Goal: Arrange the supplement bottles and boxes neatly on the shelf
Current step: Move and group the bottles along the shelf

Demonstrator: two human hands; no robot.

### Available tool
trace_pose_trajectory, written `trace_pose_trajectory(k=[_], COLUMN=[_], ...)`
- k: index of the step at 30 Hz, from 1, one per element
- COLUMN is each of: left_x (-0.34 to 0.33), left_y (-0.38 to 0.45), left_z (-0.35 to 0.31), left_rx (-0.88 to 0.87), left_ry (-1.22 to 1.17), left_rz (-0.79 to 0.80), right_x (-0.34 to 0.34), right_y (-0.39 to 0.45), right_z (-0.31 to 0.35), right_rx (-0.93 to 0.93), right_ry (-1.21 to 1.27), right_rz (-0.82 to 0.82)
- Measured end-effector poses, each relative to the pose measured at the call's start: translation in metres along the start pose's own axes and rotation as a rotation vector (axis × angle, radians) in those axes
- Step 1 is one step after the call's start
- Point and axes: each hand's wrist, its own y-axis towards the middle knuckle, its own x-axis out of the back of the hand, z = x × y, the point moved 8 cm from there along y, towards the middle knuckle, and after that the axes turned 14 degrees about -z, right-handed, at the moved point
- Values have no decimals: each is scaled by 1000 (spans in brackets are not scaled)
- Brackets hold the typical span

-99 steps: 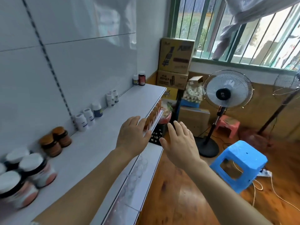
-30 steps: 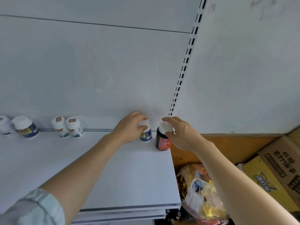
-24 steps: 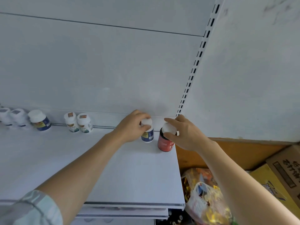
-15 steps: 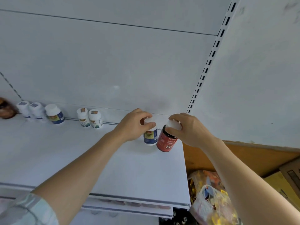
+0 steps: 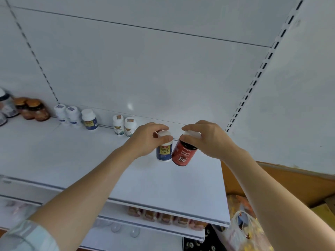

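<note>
The left hand (image 5: 146,140) gripped the blue bottle (image 5: 164,151) upright by its cap; the right hand (image 5: 208,137) pinched the red bottle (image 5: 183,154) — cap tipped toward one o'clock.

A white back panel (image 5: 145,69) rises at the far side, crossed by two slotted uprights (image 5: 253,80). At the near right lies a plastic bag (image 5: 243,230) of yellow and orange packets, with a brown cardboard box (image 5: 324,212) just right of it below an orange-brown wall strip (image 5: 282,180).
</note>
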Motion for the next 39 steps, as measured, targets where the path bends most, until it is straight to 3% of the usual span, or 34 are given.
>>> trace_pose_trajectory(k=[6,20,30,39], left_x=[65,203,205,167], left_y=[-28,-69,17,89], left_z=[25,123,144,155], left_rx=[-9,84,6,-241], left_ry=[-24,64,281,548], left_rz=[-28,-94,-30,58], right_x=[-23,-114,-148,-166], right_y=[-8,-19,40,76], right_z=[61,202,213,193], right_rx=[-69,50,159,169], right_ry=[44,11,2,8], right_rz=[45,177,116,96])
